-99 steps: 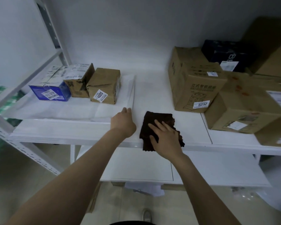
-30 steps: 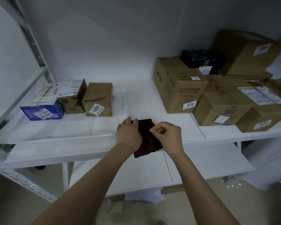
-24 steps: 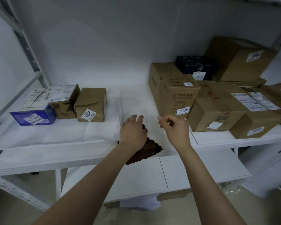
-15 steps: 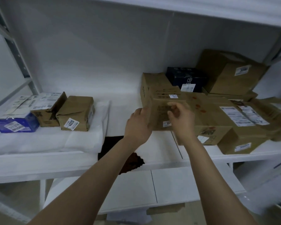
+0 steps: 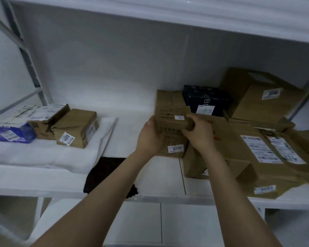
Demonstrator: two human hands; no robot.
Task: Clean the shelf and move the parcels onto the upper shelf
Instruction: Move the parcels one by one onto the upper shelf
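Reaching forward with both bare forearms nearly straight, the person holds the tall brown cardboard box with the white label 6232 (image 5: 169, 106) from two sides. The left hand (image 5: 148, 136) grips the left front corner of this box, with the fingers bent around its side. The right hand (image 5: 200, 134) grips the upper front edge, with the fingers curled over the top near a small white sticker. The box is on the white middle shelf (image 5: 159, 177), just beside a wide flat brown carton (image 5: 239, 148) on its right; I cannot tell if its bottom is lifted. A dark blue box (image 5: 205, 98) is behind it. A dark brown cloth (image 5: 103, 173) lies at the front edge of the shelf, partly hidden under the left forearm. Well apart on the left, a small brown parcel marked 4005 (image 5: 75, 129) stands on a white foam sheet (image 5: 43, 154). The white upper shelf (image 5: 168, 16) runs across the top.
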